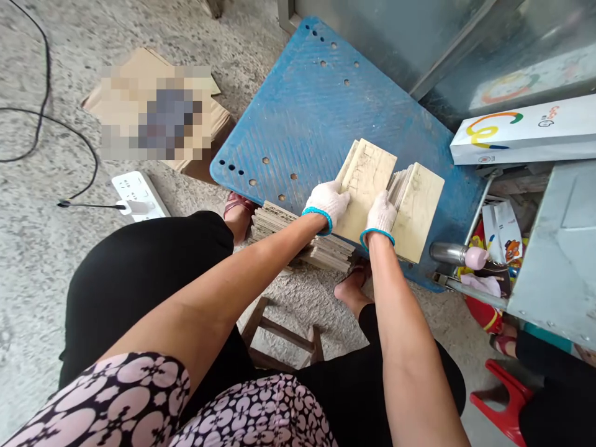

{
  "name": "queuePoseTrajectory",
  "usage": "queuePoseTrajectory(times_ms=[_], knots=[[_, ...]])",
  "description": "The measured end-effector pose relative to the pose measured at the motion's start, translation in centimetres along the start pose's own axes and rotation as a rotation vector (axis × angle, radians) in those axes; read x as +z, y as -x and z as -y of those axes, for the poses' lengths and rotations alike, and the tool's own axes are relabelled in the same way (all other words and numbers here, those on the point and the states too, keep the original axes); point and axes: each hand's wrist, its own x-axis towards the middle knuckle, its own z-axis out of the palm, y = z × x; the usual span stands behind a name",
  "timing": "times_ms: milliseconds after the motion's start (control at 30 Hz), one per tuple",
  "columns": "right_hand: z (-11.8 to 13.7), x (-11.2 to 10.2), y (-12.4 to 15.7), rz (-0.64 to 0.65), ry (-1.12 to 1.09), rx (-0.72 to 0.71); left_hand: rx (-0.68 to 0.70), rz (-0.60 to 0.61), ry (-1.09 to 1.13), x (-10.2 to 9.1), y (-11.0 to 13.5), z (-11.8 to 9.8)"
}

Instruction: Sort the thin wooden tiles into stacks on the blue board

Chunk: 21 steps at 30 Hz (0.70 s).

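One tabletop (298, 112) underlies two hands (326, 200) (381, 215), two board stacks (367, 180) (423, 211).

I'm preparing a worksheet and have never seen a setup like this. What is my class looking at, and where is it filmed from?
No machine: these are a person's left hand and right hand, in white gloves. One camera, worn on that person's head, looks forward and down. In front is a blue surface. Near its edge are a left stack and a right stack of thin, pale boards. The left hand grips the left stack by its side. The right hand is between the two stacks; exactly what it holds is hard to tell. A pink-lidded metal flask lies nearby.
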Motion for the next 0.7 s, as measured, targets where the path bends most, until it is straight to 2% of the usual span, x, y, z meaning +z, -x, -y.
queuePoseTrajectory(times_ms=[267, 533, 700], knots=[[-0.4, 2.3, -2.5, -0.018, 0.146, -0.033, -0.019, 0.038, -0.101, 0.2, -3.7, -0.5], [-0.4, 2.7, -1.7, -0.005, 0.191, -0.048, 0.163, -0.063, -0.427, 0.1, -3.8, 0.0], [-0.5, 2.3, -1.2, -0.046, 0.210, -0.146, 0.226, -0.157, -0.402, 0.2, -4.0, 1.5]])
